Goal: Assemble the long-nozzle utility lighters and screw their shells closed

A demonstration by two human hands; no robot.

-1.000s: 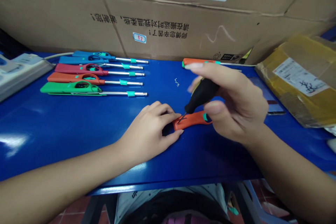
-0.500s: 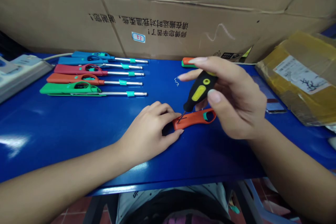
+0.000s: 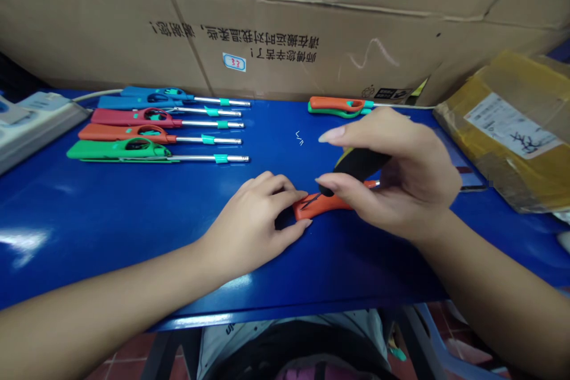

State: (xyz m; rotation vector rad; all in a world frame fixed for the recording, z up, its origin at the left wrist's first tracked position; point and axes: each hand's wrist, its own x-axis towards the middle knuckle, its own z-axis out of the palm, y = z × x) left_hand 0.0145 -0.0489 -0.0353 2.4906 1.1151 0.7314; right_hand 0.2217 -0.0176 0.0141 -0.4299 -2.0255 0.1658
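An orange long-neck lighter (image 3: 327,205) lies on the blue table, its butt end towards the left. My left hand (image 3: 262,219) rests on the table and pinches that end between thumb and fingers. Above the lighter, my right hand (image 3: 392,172) grips a black-and-yellow screwdriver (image 3: 358,165) by its handle. The handle leans to the right, and its thin shaft reaches down to the lighter's body near my left fingertips. My right hand hides the lighter's trigger area; a bit of its metal neck shows beyond.
Several lighters (image 3: 129,132) in blue, red, orange and green lie in a row at left. An orange lighter (image 3: 333,103) sits on a green one by the cardboard box (image 3: 262,18). A power strip (image 3: 40,122) is at left, a taped parcel (image 3: 512,130) at right.
My right hand has tipped the screwdriver's handle lower and to the right, now covering the lighter's trigger. My left hand and the lighter have stayed in place.
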